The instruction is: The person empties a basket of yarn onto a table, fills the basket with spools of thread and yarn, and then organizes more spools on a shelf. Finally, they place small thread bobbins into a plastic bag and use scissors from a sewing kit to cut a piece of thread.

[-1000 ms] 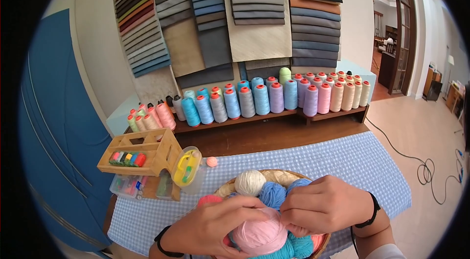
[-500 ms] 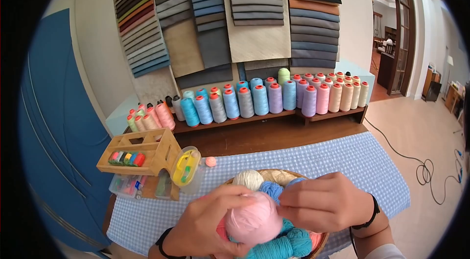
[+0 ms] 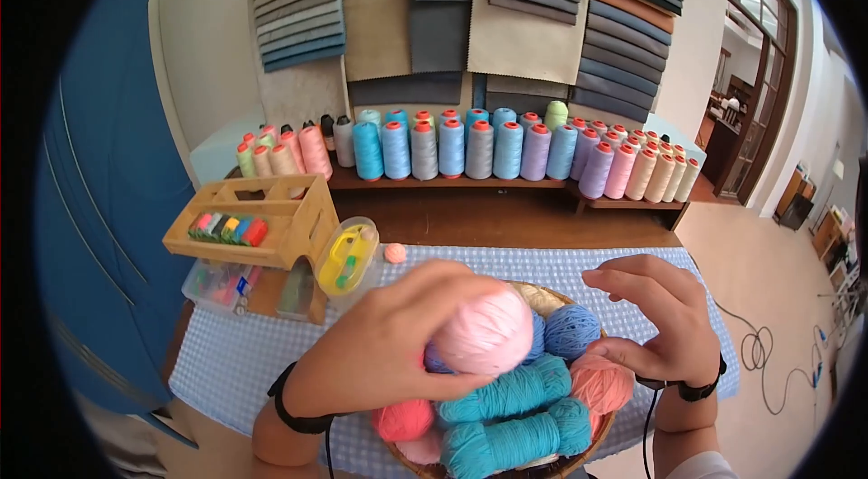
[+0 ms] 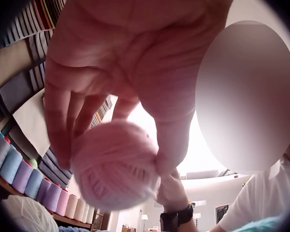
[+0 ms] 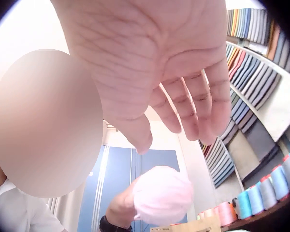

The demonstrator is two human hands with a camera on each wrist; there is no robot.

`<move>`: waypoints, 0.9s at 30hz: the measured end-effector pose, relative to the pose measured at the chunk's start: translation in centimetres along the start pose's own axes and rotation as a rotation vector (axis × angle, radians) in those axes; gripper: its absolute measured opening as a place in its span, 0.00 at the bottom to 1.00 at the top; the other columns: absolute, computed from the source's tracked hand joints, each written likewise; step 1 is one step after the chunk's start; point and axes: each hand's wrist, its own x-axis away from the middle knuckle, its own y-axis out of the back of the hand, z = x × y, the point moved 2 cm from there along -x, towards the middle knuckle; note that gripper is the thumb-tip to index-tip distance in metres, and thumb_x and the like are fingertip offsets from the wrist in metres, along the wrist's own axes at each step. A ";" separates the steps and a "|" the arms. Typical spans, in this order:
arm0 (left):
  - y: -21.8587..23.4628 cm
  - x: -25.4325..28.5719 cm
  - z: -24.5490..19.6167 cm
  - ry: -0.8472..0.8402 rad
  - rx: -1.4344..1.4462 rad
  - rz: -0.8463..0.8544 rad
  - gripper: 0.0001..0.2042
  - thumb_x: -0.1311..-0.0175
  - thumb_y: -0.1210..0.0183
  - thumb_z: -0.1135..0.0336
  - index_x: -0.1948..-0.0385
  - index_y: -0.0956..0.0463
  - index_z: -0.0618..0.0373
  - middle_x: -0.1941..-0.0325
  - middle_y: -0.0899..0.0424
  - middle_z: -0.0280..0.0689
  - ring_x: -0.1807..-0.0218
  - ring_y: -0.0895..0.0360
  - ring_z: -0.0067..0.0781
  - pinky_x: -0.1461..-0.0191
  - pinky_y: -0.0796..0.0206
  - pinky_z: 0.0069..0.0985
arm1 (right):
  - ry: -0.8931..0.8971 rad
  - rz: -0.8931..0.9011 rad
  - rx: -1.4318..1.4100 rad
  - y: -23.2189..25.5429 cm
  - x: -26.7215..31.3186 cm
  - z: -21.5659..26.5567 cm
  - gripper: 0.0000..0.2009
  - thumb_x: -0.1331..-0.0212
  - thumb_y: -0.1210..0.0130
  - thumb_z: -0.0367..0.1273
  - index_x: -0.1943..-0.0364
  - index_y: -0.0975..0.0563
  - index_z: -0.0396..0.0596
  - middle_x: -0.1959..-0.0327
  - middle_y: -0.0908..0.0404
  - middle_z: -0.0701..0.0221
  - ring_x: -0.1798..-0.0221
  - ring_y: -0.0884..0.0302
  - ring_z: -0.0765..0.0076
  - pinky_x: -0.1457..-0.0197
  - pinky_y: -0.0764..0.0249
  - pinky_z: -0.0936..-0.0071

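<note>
A pale pink ball of yarn is gripped in my left hand, thumb below and fingers over its top, above a wicker basket. In the left wrist view the fingertips and thumb pinch the pink ball from both sides. My right hand is apart from it, over the basket's right side, thumb and fingers spread with nothing between them; its bare palm shows in the right wrist view. Beneath lie teal skeins, blue yarn, coral yarn and peach yarn.
The basket stands on a blue checked cloth. At the left are a wooden organizer, a clear box with yellow insert and a small peach ball. Thread cones line a shelf behind, below hanging fabric swatches.
My left hand has lifted the pink ball higher above the basket. My right hand has drawn away to the right and its fingers have spread. The head view has shifted.
</note>
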 end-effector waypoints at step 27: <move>7.3 4.1 5.9 0.196 -0.234 -0.084 0.18 0.40 0.36 0.69 0.48 0.20 0.58 0.52 0.14 0.47 0.52 0.18 0.52 0.49 0.28 0.39 | 0.093 0.719 -0.078 -6.7 -11.7 0.0 0.29 0.37 0.37 0.48 0.38 0.26 0.44 0.48 0.19 0.57 0.46 0.19 0.51 0.46 0.21 0.60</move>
